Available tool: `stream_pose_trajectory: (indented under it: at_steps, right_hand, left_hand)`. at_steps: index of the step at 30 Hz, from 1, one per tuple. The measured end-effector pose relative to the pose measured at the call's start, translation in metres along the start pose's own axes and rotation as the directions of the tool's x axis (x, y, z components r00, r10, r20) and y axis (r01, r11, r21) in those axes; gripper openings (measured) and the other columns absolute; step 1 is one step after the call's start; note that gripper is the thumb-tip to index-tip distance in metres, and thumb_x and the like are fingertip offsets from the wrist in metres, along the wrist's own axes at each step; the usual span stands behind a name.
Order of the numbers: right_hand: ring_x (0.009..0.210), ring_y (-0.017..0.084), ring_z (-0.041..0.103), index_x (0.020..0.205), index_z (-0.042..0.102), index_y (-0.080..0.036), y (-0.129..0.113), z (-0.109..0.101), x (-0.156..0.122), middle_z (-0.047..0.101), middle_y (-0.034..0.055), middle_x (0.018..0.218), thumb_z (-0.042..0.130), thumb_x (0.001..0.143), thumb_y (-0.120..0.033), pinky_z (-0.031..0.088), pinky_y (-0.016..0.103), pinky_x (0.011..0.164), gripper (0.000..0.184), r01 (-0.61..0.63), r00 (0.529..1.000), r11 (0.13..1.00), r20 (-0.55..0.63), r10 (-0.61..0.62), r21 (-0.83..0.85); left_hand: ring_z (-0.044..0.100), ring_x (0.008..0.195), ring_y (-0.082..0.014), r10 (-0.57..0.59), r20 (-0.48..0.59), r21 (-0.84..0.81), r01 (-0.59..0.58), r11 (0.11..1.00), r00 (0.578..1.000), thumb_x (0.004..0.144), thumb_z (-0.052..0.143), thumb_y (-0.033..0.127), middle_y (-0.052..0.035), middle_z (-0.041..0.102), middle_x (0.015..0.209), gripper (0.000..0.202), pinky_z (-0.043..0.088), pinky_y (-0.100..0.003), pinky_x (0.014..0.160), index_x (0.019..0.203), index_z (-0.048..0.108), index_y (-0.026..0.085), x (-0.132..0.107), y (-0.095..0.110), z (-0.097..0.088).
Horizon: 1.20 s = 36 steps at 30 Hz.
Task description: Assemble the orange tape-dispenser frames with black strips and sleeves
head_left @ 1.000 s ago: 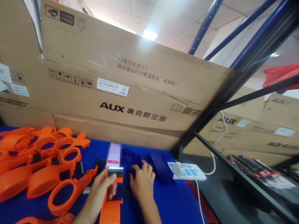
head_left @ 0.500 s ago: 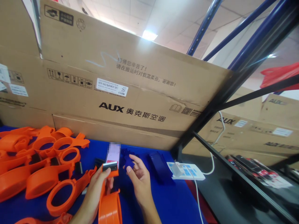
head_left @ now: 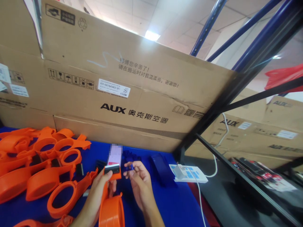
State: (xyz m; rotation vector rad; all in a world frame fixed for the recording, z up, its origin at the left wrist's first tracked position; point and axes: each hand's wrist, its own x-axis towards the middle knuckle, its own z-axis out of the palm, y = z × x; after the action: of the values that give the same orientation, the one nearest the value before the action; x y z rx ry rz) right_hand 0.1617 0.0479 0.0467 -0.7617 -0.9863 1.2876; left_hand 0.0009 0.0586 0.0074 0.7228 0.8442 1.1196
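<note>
Holding an orange dispenser frame (head_left: 110, 209) at 6 o'clock of the view: left hand (head_left: 98, 189), grip pressed around the frame's neck. The thumb lies just below the black toothed strip (head_left: 112, 169) at the frame's far end. The frame's round body points back toward the wearer and is cut off by the lower edge.

Right hand (head_left: 140, 183): at 3 o'clock of the left hand, raised off the bench (head_left: 180, 205). Thumb and forefinger are pinching a small blue piece (head_left: 129, 166); the other fingers are loosely curled. The piece sits just at 3 o'clock of the black strip, near it but apart.

Surroundings:
- Phone (head_left: 115, 156) propped upright at 12 o'clock of the frame's far end; screen blurred.
- Heap of blue pieces (head_left: 132, 155) at 12 o'clock of the right hand, on the bench.
- Dark blue tray-like part (head_left: 161, 168) at 2 o'clock of the right hand.
- White power strip (head_left: 188, 173) at 3 o'clock, at the bench edge, with a white cable trailing toward 6 o'clock.
- Pile of orange frames (head_left: 47, 164) at 9 to 10 o'clock of the left hand, ring openings mostly facing up.
- Large cardboard box (head_left: 132, 94) printed AUX along the far bench edge at 12 o'clock.
- Bench surface is blue.
</note>
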Motion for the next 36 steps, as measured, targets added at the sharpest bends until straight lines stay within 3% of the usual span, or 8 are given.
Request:
stream_pose_trajectory:
  at_steps: [4,10,14,18,23,26,31,36]
  right_hand:
    - [0.074,0.015,0.061,0.099,0.071,-0.023,0.004,-0.001,-0.001,0.072,0.0055,0.106,0.084,0.081,-0.031,0.051,0.028,0.070,0.024,0.026,0.998,0.997,-0.049,-0.030,-0.078]
    - [0.060,0.013,0.050,0.126,0.067,-0.022,0.013,-0.006,0.003,0.059,-0.0023,0.071,0.081,0.085,-0.040,0.043,0.024,0.057,0.047,0.049,0.996,0.971,-0.057,-0.064,-0.233]
    - [0.060,0.014,0.051,0.119,0.070,-0.023,0.010,-0.005,0.002,0.055,-0.0029,0.068,0.074,0.091,-0.040,0.043,0.025,0.056,0.033,0.096,0.989,0.916,-0.069,-0.133,-0.390]
    - [0.080,0.020,0.064,0.109,0.075,-0.024,0.000,-0.004,-0.001,0.069,0.0060,0.094,0.063,0.098,-0.031,0.053,0.030,0.071,0.017,0.260,0.963,0.742,0.113,-0.244,-0.618]
    - [0.110,0.024,0.068,0.129,0.070,-0.029,-0.005,-0.006,-0.004,0.071,0.0104,0.122,0.049,0.100,-0.015,0.055,0.039,0.096,0.038,0.432,0.902,0.554,0.359,-0.241,-0.712]
    - [0.108,0.024,0.070,0.139,0.064,-0.029,-0.003,-0.007,-0.003,0.073,0.0097,0.122,0.053,0.098,-0.016,0.057,0.040,0.096,0.044,0.416,0.909,0.570,0.297,-0.293,-0.709]
    - [0.107,0.026,0.072,0.120,0.077,-0.027,0.002,-0.008,0.000,0.075,0.0105,0.120,0.062,0.098,-0.029,0.060,0.040,0.092,0.027,0.351,0.936,0.706,0.210,-0.282,-0.615]
    - [0.106,0.027,0.072,0.125,0.076,-0.029,0.008,-0.009,0.001,0.075,0.0103,0.123,0.069,0.095,-0.037,0.059,0.044,0.094,0.031,0.219,0.976,0.828,0.132,-0.176,-0.516]
  left_hand:
    - [0.052,0.041,-0.0133,0.040,-0.025,-0.005,-0.040,0.999,0.999,0.079,0.072,0.058,-0.0016,0.063,0.052,0.043,0.038,-0.023,0.041,0.066,0.065,0.017,-0.006,0.002,0.006]
    - [0.050,0.040,-0.0134,0.016,-0.011,-0.051,-0.017,0.999,1.000,0.080,0.070,0.059,-0.0024,0.062,0.050,0.044,0.038,-0.025,0.043,0.064,0.066,0.017,-0.012,0.003,0.010]
    - [0.056,0.047,-0.0158,-0.007,-0.068,-0.145,-0.003,0.989,0.998,0.084,0.066,0.058,-0.0052,0.068,0.055,0.045,0.044,-0.026,0.052,0.069,0.071,0.015,-0.018,0.005,0.013]
    - [0.061,0.055,-0.0175,-0.013,-0.105,-0.152,-0.003,0.988,0.994,0.084,0.067,0.057,-0.0086,0.075,0.066,0.046,0.046,-0.026,0.056,0.079,0.074,0.012,-0.024,0.007,0.018]
    - [0.071,0.064,-0.0233,-0.051,-0.177,-0.124,0.029,0.992,0.983,0.084,0.071,0.052,-0.0099,0.081,0.076,0.043,0.051,-0.030,0.061,0.103,0.072,0.013,-0.026,0.007,0.021]
    - [0.077,0.072,-0.0283,-0.049,-0.197,-0.122,0.025,0.992,0.979,0.083,0.072,0.051,-0.0132,0.083,0.083,0.047,0.055,-0.034,0.065,0.110,0.069,0.013,-0.023,0.004,0.020]
    - [0.079,0.089,-0.0336,0.009,-0.194,-0.151,-0.039,0.988,0.981,0.082,0.075,0.047,-0.0153,0.084,0.092,0.050,0.061,-0.041,0.077,0.116,0.066,0.012,-0.019,0.003,0.019]
    - [0.078,0.100,-0.0364,0.002,-0.175,-0.214,-0.040,0.976,0.984,0.085,0.074,0.044,-0.0178,0.083,0.100,0.047,0.061,-0.047,0.087,0.118,0.065,0.012,-0.021,0.005,0.020]
